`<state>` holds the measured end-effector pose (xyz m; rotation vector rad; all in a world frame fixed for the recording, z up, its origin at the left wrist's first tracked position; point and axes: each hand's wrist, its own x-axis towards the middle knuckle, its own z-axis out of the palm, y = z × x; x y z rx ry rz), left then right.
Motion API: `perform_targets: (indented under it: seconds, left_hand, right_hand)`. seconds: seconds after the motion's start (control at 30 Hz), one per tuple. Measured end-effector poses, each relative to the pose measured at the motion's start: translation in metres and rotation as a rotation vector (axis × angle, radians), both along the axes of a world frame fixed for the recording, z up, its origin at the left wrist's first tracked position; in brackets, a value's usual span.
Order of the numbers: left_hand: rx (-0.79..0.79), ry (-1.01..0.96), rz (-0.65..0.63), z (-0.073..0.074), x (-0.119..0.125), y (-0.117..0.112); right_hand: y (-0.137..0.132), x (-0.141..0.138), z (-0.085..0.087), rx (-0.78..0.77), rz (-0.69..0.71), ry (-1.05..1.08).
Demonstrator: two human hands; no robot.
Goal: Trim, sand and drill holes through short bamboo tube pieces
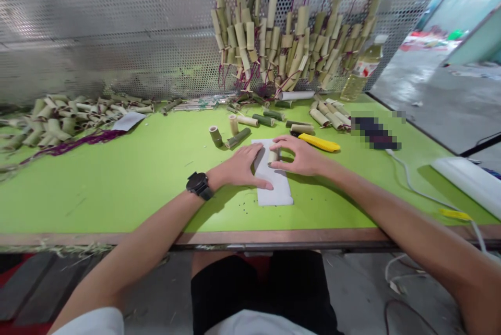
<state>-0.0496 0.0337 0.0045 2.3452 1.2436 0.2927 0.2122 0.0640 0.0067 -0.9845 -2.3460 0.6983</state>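
A strip of white paper (pixel 276 191) lies on the green table in front of me. On its upper part rests a short pale bamboo piece (pixel 273 156), with my right hand (pixel 299 155) gripping it between thumb and fingers. My left hand (pixel 245 165) lies on the paper's left side, thumb spread away from the fingers and nothing in it. Just beyond my right hand is a yellow utility knife (pixel 319 142). Past my left hand stand two short bamboo pieces, one dark (pixel 215 136) and one pale (pixel 233 124), beside a lying green piece (pixel 238 138).
Bamboo pieces are heaped at the left (pixel 58 121), near purple string (pixel 82 142). Strung bamboo bundles (pixel 289 48) hang on the perforated metal panel (pixel 117 22). A bottle of yellowish liquid (pixel 362 69) stands back right. A white cable (pixel 422 194) crosses the table's right side.
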Motion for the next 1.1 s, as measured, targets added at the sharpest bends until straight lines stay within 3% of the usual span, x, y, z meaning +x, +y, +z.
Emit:
perform_targets:
  seconds: [0.33,0.6,0.8,1.0,1.1]
  left_hand:
    - [0.002,0.007,0.003,-0.003,0.000,0.002]
    - [0.008,0.002,-0.003,-0.002,-0.001,0.001]
    - [-0.018,0.017,0.003,0.000,0.000,0.000]
    - [0.016,-0.017,-0.019,-0.002,0.000,0.001]
    - [0.040,-0.033,-0.032,-0.002,-0.001,0.002]
  right_hand:
    - [-0.002,-0.010,-0.009,0.048,-0.016,-0.036]
    - [-0.002,0.000,0.008,0.041,-0.013,-0.025]
    - [-0.002,0.002,0.010,-0.027,0.046,-0.079]
    - [-0.002,-0.003,0.001,-0.044,0.049,-0.089]
    - [-0.003,-0.008,-0.005,-0.022,-0.026,-0.040]
